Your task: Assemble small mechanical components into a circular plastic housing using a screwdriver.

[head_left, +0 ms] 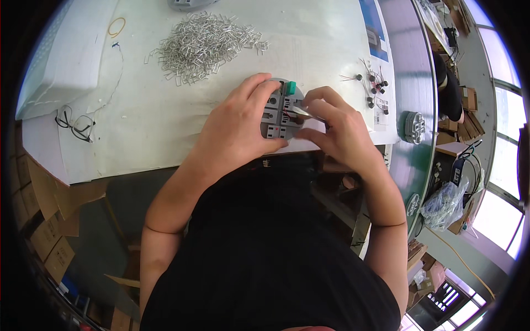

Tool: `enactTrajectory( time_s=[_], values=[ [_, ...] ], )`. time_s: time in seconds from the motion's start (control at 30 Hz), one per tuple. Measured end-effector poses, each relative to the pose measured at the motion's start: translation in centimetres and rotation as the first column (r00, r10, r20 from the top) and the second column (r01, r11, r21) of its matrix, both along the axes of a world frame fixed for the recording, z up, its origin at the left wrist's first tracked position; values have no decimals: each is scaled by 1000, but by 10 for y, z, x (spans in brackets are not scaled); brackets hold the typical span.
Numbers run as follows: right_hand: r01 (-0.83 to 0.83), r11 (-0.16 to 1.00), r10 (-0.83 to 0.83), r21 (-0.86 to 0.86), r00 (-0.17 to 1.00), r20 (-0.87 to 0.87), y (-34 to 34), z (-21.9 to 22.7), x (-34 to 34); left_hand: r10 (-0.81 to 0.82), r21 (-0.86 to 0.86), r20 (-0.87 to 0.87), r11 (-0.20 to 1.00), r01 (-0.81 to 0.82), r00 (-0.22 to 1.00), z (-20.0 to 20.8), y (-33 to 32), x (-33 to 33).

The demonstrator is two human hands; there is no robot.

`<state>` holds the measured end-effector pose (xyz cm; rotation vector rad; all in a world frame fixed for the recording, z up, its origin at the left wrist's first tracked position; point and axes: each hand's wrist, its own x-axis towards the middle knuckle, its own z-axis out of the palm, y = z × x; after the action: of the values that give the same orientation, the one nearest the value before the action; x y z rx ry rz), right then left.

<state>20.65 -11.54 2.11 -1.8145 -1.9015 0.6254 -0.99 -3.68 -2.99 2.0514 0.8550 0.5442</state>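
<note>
My left hand (237,121) is closed around the left side of a round grey plastic housing (272,116), which rests at the table's near edge. Slots and small compartments cover the housing's face, and a green block (290,87) sits near its far rim. Thin red wire shows around its middle. My right hand (342,124) pinches a slim silvery tool (301,111) over the housing's right side. Its exact kind is hard to make out. The right fingers partly hide that side of the housing.
A heap of bent metal clips (201,47) lies beyond my left hand. Small black wired components (372,88) are scattered at the right. Glasses (77,124) lie at the left by a white foam block (69,49). Grey housings (414,128) stand on the green surface (406,165) beyond the table's right edge.
</note>
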Motion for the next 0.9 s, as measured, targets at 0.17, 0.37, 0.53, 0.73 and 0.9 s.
enactTrajectory(
  time_s=[0.17, 0.37, 0.53, 0.73, 0.9],
  values=[
    [118, 966, 106, 232, 636, -764, 2, -20, 0, 4, -22, -44, 1000, -5, 999, 7, 0, 0],
    [165, 910, 238, 379, 540, -807, 17, -60, -24, 12, 10, -45, 1000, -12, 999, 6, -1, 2],
    [121, 884, 235, 451, 719, -654, 17, -58, -26, 26, 226, -144, 974, 8, 989, 18, 0, 17],
    [411, 882, 171, 230, 174, -970, 7, 19, -29, -65, 474, -122, 873, 115, 990, 36, 3, 25],
    [314, 929, -95, 195, 713, -695, -8, 37, 27, 52, 402, 151, 909, -110, 987, -2, -16, 3]
  ],
)
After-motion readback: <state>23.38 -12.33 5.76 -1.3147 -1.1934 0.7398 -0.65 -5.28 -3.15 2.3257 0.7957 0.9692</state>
